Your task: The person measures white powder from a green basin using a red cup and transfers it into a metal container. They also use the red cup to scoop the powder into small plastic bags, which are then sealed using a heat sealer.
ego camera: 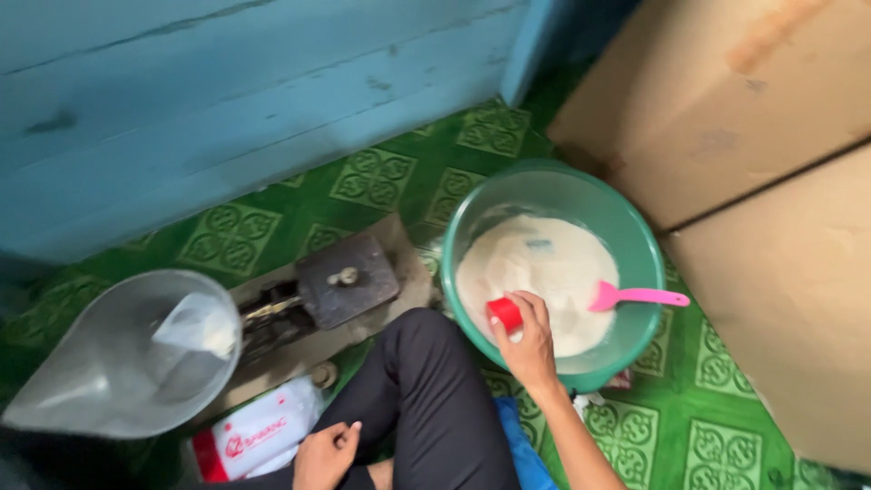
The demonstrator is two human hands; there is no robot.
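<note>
The right hand [529, 345] is reaching over the near rim of a green basin [635, 238], its grip wrapping tightly around a small red cup [505, 314] just above the white flour [544, 272] filling the basin. A pink spatula [635, 297] is lying in the flour, its handle pointing to the far-right rim. The left hand [325, 456] is resting low beside the black-trousered knee [426, 390], fingers curling loosely inward with nothing clearly in them. Next to it a white and red packet [254, 436] is lying on the green patterned floor [381, 177]. A weighing scale [340, 289] is carrying a clear pan [100, 363] holding a plastic bag [200, 325]
</note>
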